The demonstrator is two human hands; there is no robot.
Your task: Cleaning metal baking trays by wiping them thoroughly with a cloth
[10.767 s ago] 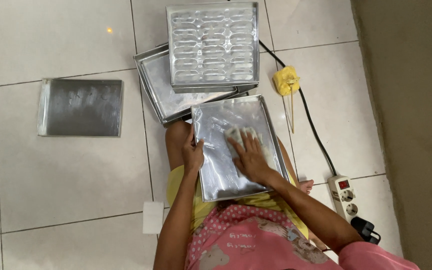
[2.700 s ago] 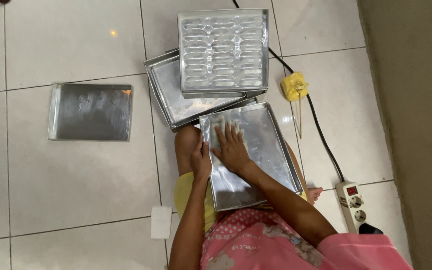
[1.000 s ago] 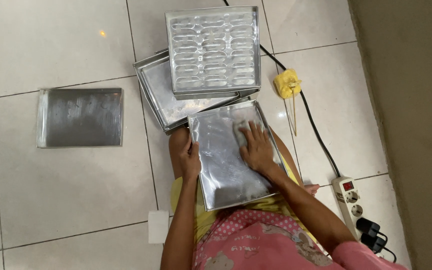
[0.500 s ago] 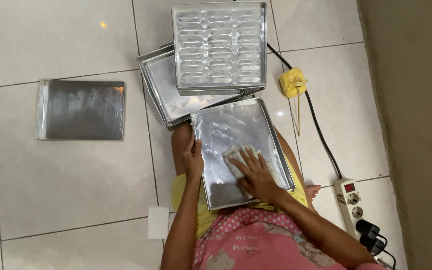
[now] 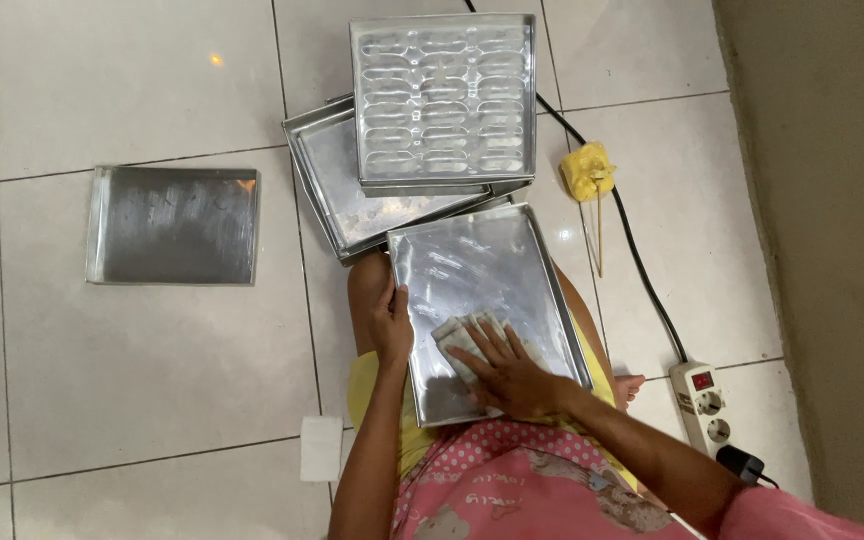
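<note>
A shiny rectangular metal tray [image 5: 492,260] rests on my lap, long side running away from me. My left hand [image 5: 390,328] grips its left rim. My right hand [image 5: 508,370] lies flat inside the tray near its close end, fingers spread, pressing a folded pale cloth [image 5: 457,338] against the metal. The cloth shows only past my fingertips.
Beyond the lap tray lies a stack of flat trays [image 5: 337,190] topped by a moulded tray with oblong cavities [image 5: 442,100]. A single flat tray [image 5: 172,225] sits on the tiles to the left. A yellow lump with a stick [image 5: 589,175], a black cable and a white power strip [image 5: 702,405] are at right, a white pad [image 5: 320,448] by my left arm.
My right hand with the cloth has kept sliding over the tray, from its far right part a second ago down toward the near end now. My left hand stays on the rim.
</note>
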